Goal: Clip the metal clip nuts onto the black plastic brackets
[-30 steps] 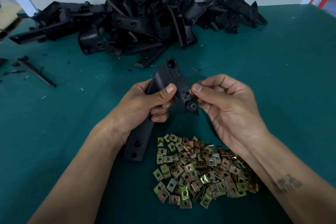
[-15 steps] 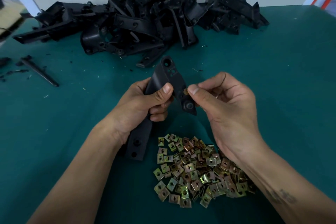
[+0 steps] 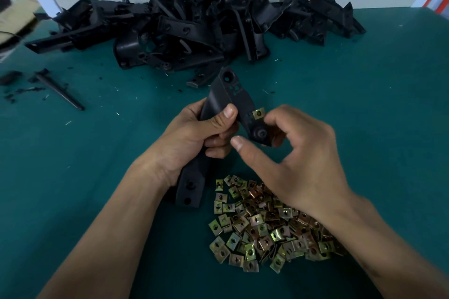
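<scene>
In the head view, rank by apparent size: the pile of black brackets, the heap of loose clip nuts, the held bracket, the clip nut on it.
1. Pile of black brackets
2. Heap of loose clip nuts, though nearer the camera
3. Held bracket
4. Clip nut on the bracket

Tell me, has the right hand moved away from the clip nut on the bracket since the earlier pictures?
Yes. The right hand has let go of the clip nut and drawn back toward the nut pile; the held bracket barely shifted.

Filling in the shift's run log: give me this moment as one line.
left hand: grips black bracket | clip nut: on bracket edge | right hand: beside it, holding nothing | loose clip nuts: piled on table
</scene>
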Demonstrator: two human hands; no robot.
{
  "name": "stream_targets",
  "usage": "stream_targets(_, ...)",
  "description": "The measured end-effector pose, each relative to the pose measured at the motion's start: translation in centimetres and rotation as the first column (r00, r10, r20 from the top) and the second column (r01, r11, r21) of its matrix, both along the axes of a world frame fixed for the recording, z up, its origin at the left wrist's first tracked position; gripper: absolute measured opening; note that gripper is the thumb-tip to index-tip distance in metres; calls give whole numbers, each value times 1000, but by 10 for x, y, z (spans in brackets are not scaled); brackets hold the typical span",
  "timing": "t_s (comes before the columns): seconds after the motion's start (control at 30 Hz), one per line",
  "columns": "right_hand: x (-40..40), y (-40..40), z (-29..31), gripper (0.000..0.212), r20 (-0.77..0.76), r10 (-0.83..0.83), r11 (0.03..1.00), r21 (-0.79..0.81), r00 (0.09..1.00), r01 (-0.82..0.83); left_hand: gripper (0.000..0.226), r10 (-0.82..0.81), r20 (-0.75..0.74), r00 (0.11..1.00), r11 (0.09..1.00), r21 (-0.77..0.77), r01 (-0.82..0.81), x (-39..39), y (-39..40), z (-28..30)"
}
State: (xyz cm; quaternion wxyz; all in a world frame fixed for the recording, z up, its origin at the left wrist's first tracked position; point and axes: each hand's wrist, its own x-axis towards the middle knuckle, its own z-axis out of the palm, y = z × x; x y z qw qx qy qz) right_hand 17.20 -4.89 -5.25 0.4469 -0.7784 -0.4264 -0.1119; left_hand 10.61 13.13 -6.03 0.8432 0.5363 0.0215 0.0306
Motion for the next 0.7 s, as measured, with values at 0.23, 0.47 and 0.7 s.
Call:
stream_targets(0.23, 1, 0, 1, 39, 21, -64, 998, -18, 998, 64, 33, -92, -2, 996, 995, 50, 92, 4, 1, -3)
stream_targets(0.47, -10, 4, -2, 37, 45, -127, 992, -4, 991, 127, 32, -68, 8, 998, 997, 37, 68, 3, 2, -5)
stream_targets(0.7, -14, 5, -4, 28, 9, -47, 999, 25, 999, 46, 29, -79, 16, 997, 996, 38, 78, 2, 4, -4)
